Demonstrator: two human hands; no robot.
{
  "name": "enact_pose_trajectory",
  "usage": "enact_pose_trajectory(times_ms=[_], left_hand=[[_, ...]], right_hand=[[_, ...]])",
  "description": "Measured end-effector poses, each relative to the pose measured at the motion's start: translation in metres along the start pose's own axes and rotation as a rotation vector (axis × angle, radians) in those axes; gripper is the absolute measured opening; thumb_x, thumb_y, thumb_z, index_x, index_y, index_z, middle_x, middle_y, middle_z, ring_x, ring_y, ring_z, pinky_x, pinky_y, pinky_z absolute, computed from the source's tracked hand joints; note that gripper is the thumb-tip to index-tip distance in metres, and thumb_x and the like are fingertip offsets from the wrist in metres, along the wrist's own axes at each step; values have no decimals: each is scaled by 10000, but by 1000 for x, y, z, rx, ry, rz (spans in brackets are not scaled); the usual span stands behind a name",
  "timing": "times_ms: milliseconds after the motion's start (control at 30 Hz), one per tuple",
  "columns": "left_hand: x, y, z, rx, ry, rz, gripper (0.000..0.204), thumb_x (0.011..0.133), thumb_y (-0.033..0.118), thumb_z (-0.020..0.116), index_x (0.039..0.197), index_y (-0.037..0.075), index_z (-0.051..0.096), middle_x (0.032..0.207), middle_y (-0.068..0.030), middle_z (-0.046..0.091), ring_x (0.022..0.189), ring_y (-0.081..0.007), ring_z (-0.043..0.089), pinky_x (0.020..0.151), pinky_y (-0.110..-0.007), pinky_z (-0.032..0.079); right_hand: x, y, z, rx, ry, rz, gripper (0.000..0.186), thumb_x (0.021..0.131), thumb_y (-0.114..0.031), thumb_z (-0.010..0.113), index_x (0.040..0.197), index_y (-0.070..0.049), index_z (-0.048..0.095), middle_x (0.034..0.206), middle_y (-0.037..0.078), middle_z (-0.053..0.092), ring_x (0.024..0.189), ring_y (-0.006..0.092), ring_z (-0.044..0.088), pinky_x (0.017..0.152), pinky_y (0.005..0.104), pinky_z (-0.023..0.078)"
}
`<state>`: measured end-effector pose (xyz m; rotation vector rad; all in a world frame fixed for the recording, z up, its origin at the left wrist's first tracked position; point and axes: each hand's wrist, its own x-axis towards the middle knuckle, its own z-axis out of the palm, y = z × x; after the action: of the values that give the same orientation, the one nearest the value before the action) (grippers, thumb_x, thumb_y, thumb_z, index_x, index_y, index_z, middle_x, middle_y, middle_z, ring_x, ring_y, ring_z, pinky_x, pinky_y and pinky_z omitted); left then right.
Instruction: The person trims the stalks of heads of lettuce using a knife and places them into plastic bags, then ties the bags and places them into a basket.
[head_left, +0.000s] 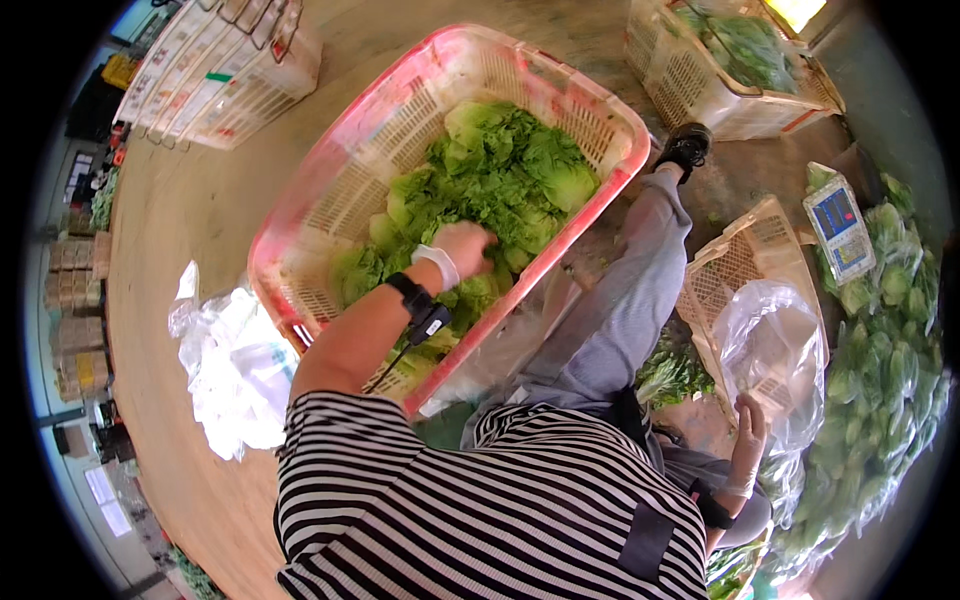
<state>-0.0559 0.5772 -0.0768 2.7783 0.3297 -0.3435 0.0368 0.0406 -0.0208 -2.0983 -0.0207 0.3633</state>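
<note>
My left hand (pixel 460 250), with a white band at the wrist, reaches into a large pink-rimmed plastic basket (pixel 628 150) holding green leafy lettuce (pixel 505 150). Its fingers curl down among the leaves, and what they grip is hidden. At the right, my right hand (pixel 750 435), apparently in a thin glove, has loosely extended fingers beside a clear plastic bag (pixel 775 340), which lies in a smaller tan basket (pixel 720 275). Loose leafy greens (pixel 670 375) lie left of that basket.
Stacked white crates (pixel 220 70) stand upper left, white bags (pixel 230 370) lie left of the basket. A crate of bagged greens (pixel 690 80) is upper right. A scale (pixel 840 225) sits by piled bagged vegetables (pixel 865 420). My leg (pixel 615 290) stretches between baskets.
</note>
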Motion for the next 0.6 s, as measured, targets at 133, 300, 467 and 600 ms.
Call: enact_pose_trajectory(times_ms=[133,300,467,600], left_hand=[[22,-15,90,437,-458,379,405,790,268,557,1154,93,588,1143,-97,578,1232,-289,393,974,-526,311],[20,-49,151,549,-567,330,322,792,265,529,1063,130,637,1033,-104,640,1033,-290,563,1008,-549,259],[34,-28,113,560,-560,416,386,741,292,615,1083,112,603,1076,-113,617,979,-312,598,855,-511,409],[32,-82,154,624,-596,420,412,841,369,487,1160,117,553,1113,-108,591,988,-295,584,876,-507,398]], right_hand=[[0,-24,13,-92,36,-37,261,902,-151,535,1101,10,587,1053,86,607,984,170,554,900,289,413],[-15,-43,29,-155,42,-66,270,856,-130,574,1094,-8,606,1037,123,639,986,201,597,887,311,442],[-35,-30,29,-111,98,98,292,833,-128,580,1097,-4,597,997,136,647,920,212,622,816,302,473],[-21,-44,34,-225,51,11,306,816,-219,599,1083,-71,616,965,172,638,894,296,615,801,347,472]])
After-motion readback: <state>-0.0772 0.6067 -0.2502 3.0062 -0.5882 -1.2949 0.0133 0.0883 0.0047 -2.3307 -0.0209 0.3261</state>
